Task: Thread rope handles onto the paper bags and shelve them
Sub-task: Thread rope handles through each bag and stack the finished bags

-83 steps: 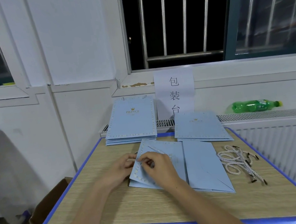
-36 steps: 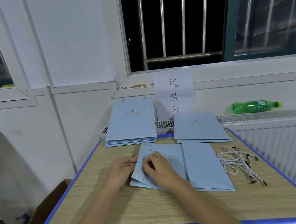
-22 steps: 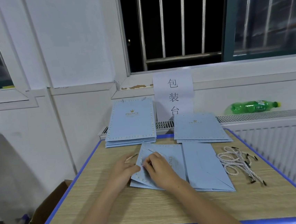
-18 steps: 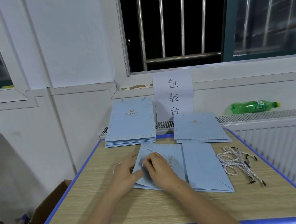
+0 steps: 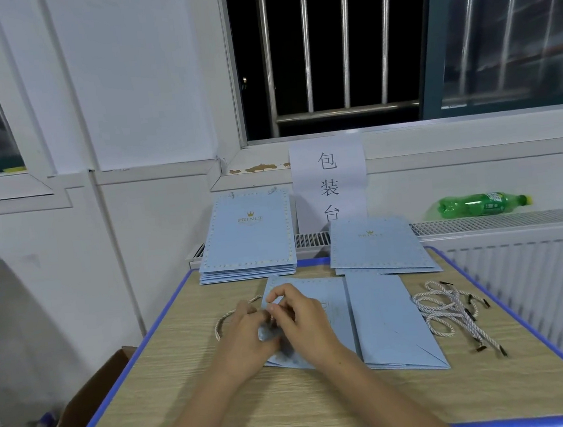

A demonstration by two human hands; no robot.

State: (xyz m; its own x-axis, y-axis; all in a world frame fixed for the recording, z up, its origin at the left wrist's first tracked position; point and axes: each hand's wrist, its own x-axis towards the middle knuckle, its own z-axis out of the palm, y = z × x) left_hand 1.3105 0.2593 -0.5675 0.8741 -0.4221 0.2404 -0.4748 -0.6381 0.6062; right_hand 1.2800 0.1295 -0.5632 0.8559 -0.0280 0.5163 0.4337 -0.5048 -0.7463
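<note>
Left hand (image 5: 247, 333) and right hand (image 5: 300, 318) pinched flat pale-blue paper bag (image 5: 329, 298) near table's (image 5: 193, 387) far-left corner, twisted cream rope handle (image 5: 223, 320) looped left.

This is a small packing station in a plain workroom, not a home. A paper sign (image 5: 329, 181) with three large Chinese characters is taped to the white wall below a barred window (image 5: 322, 47), above a wood-topped, blue-edged table (image 5: 325, 402) that bears flat stacks of identical light-blue "PRINCE" paper bags (image 5: 246, 240) and a loose heap of rope handles (image 5: 454, 313). A white radiator (image 5: 534, 278) runs beside the table with a green bottle (image 5: 478, 204) lying on its top, and a cardboard box (image 5: 94, 386) stands on the floor at the left.
</note>
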